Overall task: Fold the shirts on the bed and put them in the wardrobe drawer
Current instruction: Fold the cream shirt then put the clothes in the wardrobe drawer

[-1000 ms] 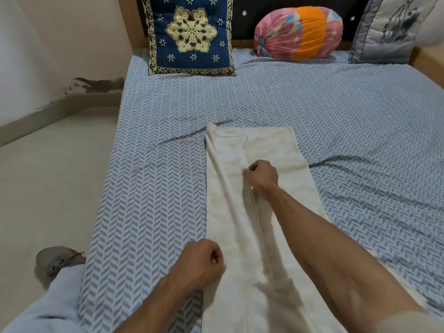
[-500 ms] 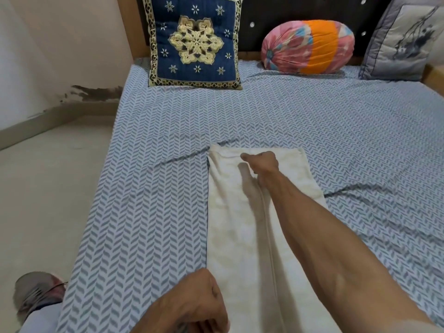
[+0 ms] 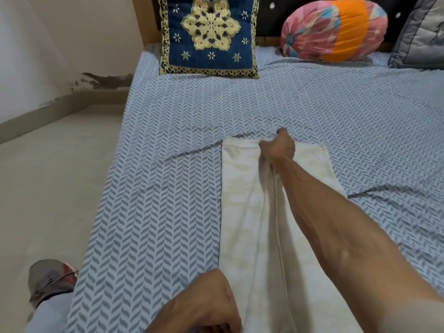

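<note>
A cream shirt (image 3: 242,212), folded lengthwise into a long strip, lies on the bed's blue herringbone sheet (image 3: 153,212). My right hand (image 3: 278,147) reaches to the strip's far end and grips the fold's edge there, fingers curled round the cloth. My left hand (image 3: 211,306) is at the strip's near left edge, fingers curled; what it grips is partly out of frame. A raised fold line runs down the shirt's middle under my right forearm.
A blue embroidered cushion (image 3: 209,37), a pink and orange bolster (image 3: 334,30) and a grey pillow (image 3: 422,37) line the headboard. The beige floor (image 3: 48,188) lies left of the bed, with my foot (image 3: 50,282) on it.
My right hand has slid along the fold from the shirt's middle to its far end. My left hand has dropped toward the bottom of the view.
</note>
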